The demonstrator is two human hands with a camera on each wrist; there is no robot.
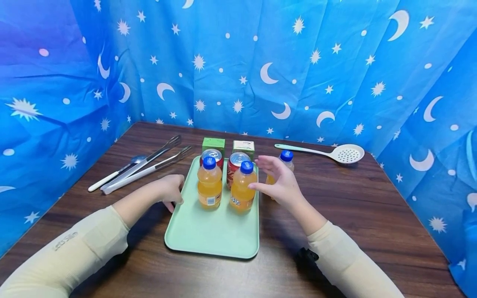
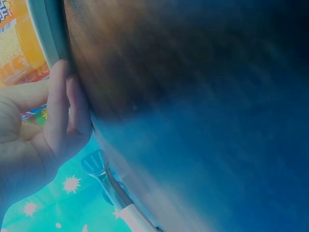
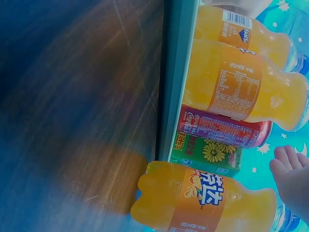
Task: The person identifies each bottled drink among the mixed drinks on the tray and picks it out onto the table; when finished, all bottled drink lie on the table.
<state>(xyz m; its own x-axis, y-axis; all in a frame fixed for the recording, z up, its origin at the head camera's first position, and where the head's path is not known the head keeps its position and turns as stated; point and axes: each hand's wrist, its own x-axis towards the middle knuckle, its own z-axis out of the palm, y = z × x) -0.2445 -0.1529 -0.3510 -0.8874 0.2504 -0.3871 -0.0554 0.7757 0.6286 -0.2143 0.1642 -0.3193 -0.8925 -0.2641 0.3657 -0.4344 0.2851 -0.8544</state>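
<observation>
My left hand (image 1: 172, 190) pinches the left rim of a pale green tray (image 1: 212, 240); in the left wrist view its fingers (image 2: 58, 106) meet the rim. Two orange soda bottles with blue caps, a left bottle (image 1: 209, 186) and a right bottle (image 1: 243, 191), stand upright on the tray. Behind them are two red soda cans, a left can (image 1: 212, 154) and a right can (image 1: 233, 165). My right hand (image 1: 281, 184), fingers spread, hovers between the right bottle and a third orange soda bottle (image 3: 203, 198) standing off the tray's right edge. Nothing is in its grasp.
Two green drink cartons, a left carton (image 1: 213, 143) and a right carton (image 1: 244, 146), stand at the tray's far end, their bases hidden. Metal tongs (image 1: 149, 169) and a white-handled utensil (image 1: 112, 177) lie left. A slotted spoon (image 1: 348, 154) lies at the back right.
</observation>
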